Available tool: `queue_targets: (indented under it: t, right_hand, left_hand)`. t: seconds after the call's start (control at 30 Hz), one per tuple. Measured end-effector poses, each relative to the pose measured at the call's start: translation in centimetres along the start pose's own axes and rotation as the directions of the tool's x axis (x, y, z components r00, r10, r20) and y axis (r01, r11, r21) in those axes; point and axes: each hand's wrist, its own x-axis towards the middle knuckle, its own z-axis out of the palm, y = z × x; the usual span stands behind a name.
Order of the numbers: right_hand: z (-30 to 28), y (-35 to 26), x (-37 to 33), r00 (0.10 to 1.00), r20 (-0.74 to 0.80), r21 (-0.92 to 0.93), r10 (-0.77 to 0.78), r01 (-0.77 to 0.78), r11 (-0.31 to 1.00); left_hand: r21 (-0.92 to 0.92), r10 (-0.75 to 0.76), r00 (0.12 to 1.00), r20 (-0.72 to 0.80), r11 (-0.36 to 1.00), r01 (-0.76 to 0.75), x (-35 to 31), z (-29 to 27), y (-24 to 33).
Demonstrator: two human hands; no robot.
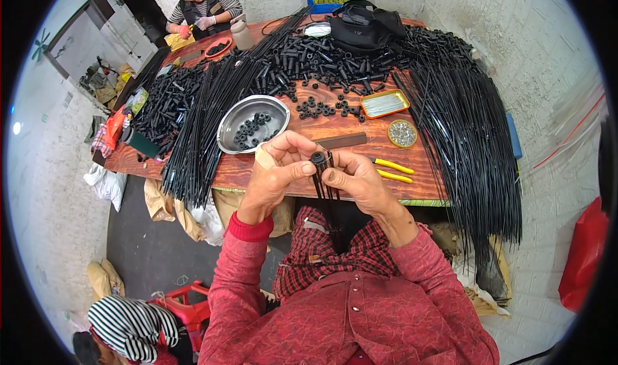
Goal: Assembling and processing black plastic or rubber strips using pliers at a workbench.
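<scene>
A whitewashed room with rough walls holds a long wooden table heaped with black parts, and the wearer sits at its near edge in a red top with a checked cloth on the lap. Nearest, both hands meet above the lap: the left hand, a plaster on one finger, and the right hand pinch a small black ring-shaped cap from either side, fingers pressed close, apparently so that the thin black rods gathered under it stay bunched; those rods hang straight down between the wrists toward the lap. Just beyond the hands, within easy reach on the table, a round metal bowl holds more black rings, a dark flat bar lies beside it, and yellow-handled pliers rest at the right. A little further stand a small round tin of shiny bits and an orange-rimmed tray of pale thin pieces. Long bundles of black rods drape over the table's right and left edges, their ends overhanging. Further back lies a heap of black tubes, a black bag, and at the far end another person in gloves works.
</scene>
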Motion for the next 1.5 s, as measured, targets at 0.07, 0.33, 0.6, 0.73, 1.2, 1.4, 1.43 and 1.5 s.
queue_targets:
  t: [0.07, 0.33, 0.6, 0.73, 1.2, 1.4, 1.43, 1.5]
  right_hand:
    - [0.1, 0.0, -0.1, 1.000, -0.013, 0.015, -0.012, 0.012, 1.000]
    - [-1.0, 0.3, -0.2, 0.993, 0.114, 0.083, 0.004, -0.014, 0.996]
    - [-2.0, 0.8, -0.3, 0.979, 0.198, 0.142, 0.052, -0.081, 0.986]
    - [-1.3, 0.2, -0.8, 0.980, 0.199, 0.151, 0.011, -0.041, 0.988]
    - [2.5, 2.2, 0.8, 0.927, -0.262, -0.248, -0.268, 0.204, 0.947]
    - [2.8, 2.0, 0.9, 0.946, -0.197, -0.297, -0.259, 0.195, 0.935]
    - [2.9, 1.9, 0.8, 0.955, -0.170, -0.231, -0.242, 0.200, 0.952]
    - [2.7, 1.9, 0.7, 0.957, -0.172, -0.191, -0.232, 0.199, 0.961]
  left_hand:
    - [0.084, 0.037, 0.999, -0.017, 0.996, -0.035, -0.1, 0.2, -0.1]
    - [-0.136, 0.107, 0.989, 0.100, 0.986, -0.093, 0.8, 0.0, -1.9]
    - [-0.415, 0.086, 0.970, 0.228, 0.910, 0.017, 1.5, 0.2, -3.6]
    - [-0.335, 0.141, 0.958, 0.251, 0.941, -0.051, 1.3, 0.9, -3.0]
    - [0.408, 0.117, 0.968, -0.220, 0.913, -0.017, -1.7, 2.1, 1.9]
    - [0.402, 0.117, 0.977, -0.180, 0.915, -0.035, -2.0, 1.3, 1.8]
    - [0.412, 0.149, 0.974, -0.172, 0.909, -0.067, -2.0, 1.2, 1.7]
    - [0.416, 0.154, 0.975, -0.163, 0.906, -0.074, -2.1, 0.9, 1.8]
